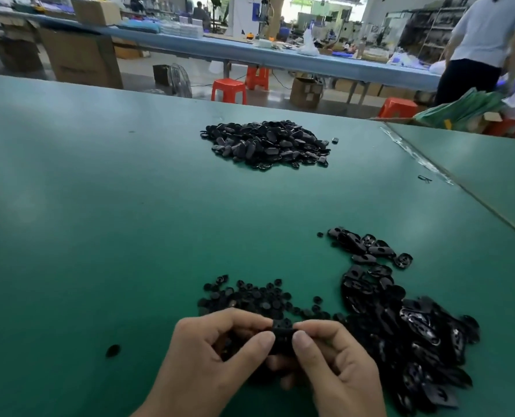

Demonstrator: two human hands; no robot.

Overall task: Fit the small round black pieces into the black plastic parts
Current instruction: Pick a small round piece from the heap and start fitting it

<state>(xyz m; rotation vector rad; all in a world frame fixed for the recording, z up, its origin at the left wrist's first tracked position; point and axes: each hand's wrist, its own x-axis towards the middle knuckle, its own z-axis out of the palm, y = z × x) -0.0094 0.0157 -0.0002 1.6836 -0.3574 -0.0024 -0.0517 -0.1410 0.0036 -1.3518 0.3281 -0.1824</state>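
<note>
The person stands at a green tabletop [100,206] with both hands drawn close together just above its near edge. The left hand [208,362] and the right hand [334,368] pinch one black plastic part [282,337] between thumbs and forefingers, the fingers [262,341] of both clenched on it from either side; whether a round piece is already seated in it I cannot tell, since the thumbs cover most of it. Just beyond the hands lies a loose scatter of small round black pieces [256,297], and to the right a sprawl of unfinished parts [406,332], some showing oval openings. Farther out sits a tidy heap of parts [265,144], which I judge to be finished ones. These things look light, stiff and glossy, so they will likely slip under a loose hold; gripping the part by its long edges and pressing the round piece in with a thumb pad seems the sound way. One stray piece [113,350] lies alone to the left. The mat is smooth and flat. Behind it stretch a long blue bench [250,52], red stools [229,90], cardboard boxes [79,55] and another worker [484,46] at the far right.
</note>
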